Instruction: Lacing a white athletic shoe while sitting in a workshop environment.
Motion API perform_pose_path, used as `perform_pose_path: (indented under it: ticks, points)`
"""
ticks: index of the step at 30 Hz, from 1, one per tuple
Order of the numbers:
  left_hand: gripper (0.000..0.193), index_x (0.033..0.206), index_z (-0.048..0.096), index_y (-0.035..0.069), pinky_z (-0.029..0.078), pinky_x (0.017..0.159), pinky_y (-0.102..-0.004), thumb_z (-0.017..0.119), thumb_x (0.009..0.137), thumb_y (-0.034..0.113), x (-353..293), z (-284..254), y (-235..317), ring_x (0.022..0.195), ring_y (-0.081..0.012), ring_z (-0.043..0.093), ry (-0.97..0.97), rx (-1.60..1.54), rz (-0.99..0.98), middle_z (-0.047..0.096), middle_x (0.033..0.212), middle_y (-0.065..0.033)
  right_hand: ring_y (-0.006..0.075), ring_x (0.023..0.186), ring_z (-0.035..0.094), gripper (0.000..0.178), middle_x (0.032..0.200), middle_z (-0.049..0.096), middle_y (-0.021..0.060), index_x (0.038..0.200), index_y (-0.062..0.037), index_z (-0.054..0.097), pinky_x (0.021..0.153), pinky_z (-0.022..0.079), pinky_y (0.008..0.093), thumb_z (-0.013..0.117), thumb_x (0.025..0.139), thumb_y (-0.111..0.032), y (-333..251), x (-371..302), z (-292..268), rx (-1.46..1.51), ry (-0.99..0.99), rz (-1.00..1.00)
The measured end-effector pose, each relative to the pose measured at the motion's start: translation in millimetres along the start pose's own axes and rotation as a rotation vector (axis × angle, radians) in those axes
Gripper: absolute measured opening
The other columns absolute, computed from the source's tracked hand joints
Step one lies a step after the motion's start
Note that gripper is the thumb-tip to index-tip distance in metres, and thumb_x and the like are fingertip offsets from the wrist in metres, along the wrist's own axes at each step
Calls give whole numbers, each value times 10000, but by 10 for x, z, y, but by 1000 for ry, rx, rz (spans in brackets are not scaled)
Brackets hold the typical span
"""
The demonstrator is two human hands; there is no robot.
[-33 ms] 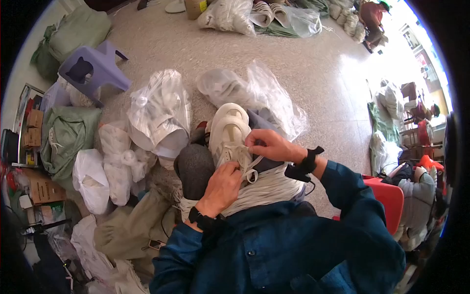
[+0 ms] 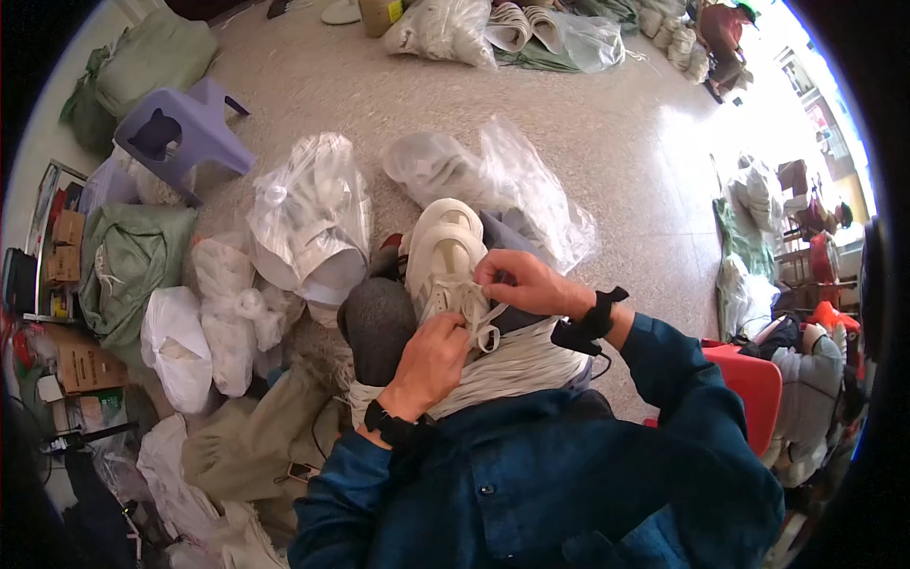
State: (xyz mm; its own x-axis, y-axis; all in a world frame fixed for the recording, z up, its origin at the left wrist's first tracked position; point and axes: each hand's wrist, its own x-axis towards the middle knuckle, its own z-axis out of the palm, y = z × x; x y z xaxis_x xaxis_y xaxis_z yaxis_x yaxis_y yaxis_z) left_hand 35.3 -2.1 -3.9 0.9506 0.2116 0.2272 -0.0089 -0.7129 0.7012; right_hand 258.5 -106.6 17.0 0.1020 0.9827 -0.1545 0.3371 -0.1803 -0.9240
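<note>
A cream-white sneaker [image 2: 451, 270] rests on my lap, its toe pointing away from me. Its pale shoelace [image 2: 487, 334] loops loosely beside the eyelets. My right hand [image 2: 521, 282] pinches the lace at the shoe's right side, thumb and forefinger together. Against the near left of the lacing, my left hand [image 2: 431, 365] is closed with bent fingers on the lace; its fingertips are partly hidden. Beneath the shoe, a thick bundle of white laces [image 2: 517, 370] lies across my thighs.
Clear plastic bags [image 2: 318, 213] of pale items lie left of my knees, with another clear bag [image 2: 531, 199] ahead. A purple stool [image 2: 194, 142] stands at far left. A red stool [image 2: 749, 389] is at my right. A person [image 2: 725, 43] is at the far right.
</note>
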Motion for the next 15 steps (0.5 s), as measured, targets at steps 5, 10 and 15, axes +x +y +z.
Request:
perform_pose_path:
  ticks: [5, 10, 15]
  points:
    - [106, 884, 611, -21, 498, 781, -407, 628, 898, 83, -51, -197, 144, 890, -369, 621, -11, -166, -38, 633, 920, -172, 169, 813, 589, 69, 968, 647, 73, 941, -15, 593, 700, 486, 290, 643, 902, -42, -103, -18, 111, -87, 85, -131]
    - [143, 849, 555, 9, 463, 674, -448, 606, 939, 107, -150, -214, 261, 747, -411, 559, -49, -441, -184, 556, 767, -191, 365, 786, 626, 111, 861, 576, 157, 892, -7, 521, 673, 508, 441, 612, 830, -21, -87, 173, 204, -699, 262, -340]
    - [147, 843, 554, 9, 463, 683, -449, 601, 938, 112, -183, -221, 238, 753, -408, 566, -43, -379, -150, 565, 770, -192, 369, 745, 595, 104, 827, 530, 146, 893, -4, 539, 667, 488, 446, 607, 815, -3, -51, 111, 214, -799, 231, -224]
